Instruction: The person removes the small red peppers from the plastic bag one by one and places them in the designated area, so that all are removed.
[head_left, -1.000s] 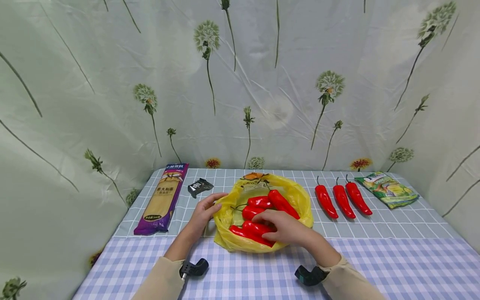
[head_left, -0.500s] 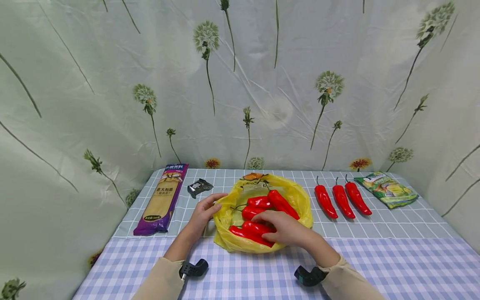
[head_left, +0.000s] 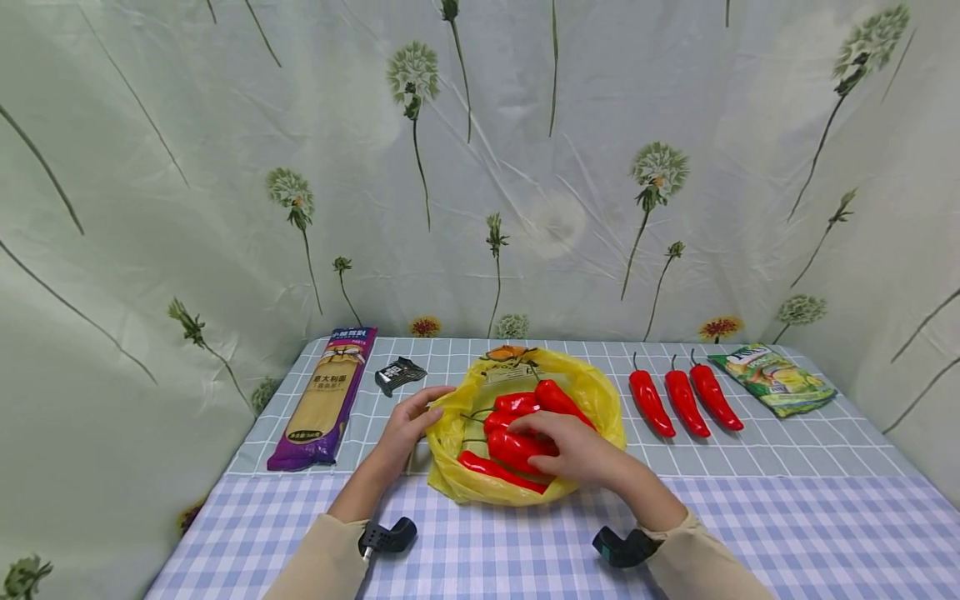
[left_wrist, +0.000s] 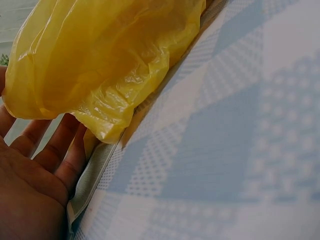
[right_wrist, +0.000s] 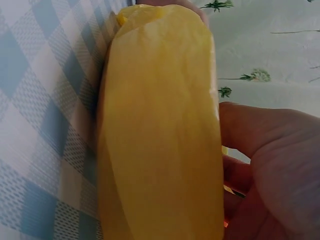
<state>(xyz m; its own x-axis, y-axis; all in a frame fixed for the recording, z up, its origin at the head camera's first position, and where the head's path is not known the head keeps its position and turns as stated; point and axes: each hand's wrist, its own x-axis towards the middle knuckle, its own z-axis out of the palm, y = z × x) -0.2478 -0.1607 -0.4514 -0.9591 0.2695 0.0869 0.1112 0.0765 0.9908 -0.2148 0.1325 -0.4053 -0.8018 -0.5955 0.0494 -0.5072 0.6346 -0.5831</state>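
Note:
A yellow plastic bag stands wide-mouthed in the middle, with several shiny red chili peppers inside. My right hand reaches over its near right rim and grips one red chili pepper with thumb and fingers. Below that pepper lies another chili pepper along the front wall; more chili peppers sit behind. At the left rim, my left hand holds the bag, its fingertips partly hidden by the plastic in the left wrist view. From the right wrist view, the bag's wall hides the gripped pepper.
Three red chili peppers lie in a row right of the bag. Beyond them is a green packet. To the left are a pasta packet and a small black packet. A floral curtain hangs behind the table.
My right hand has risen slightly and shifted right, and the chili pepper in its fingers has come up off the one along the front. The left hand and bag stay put.

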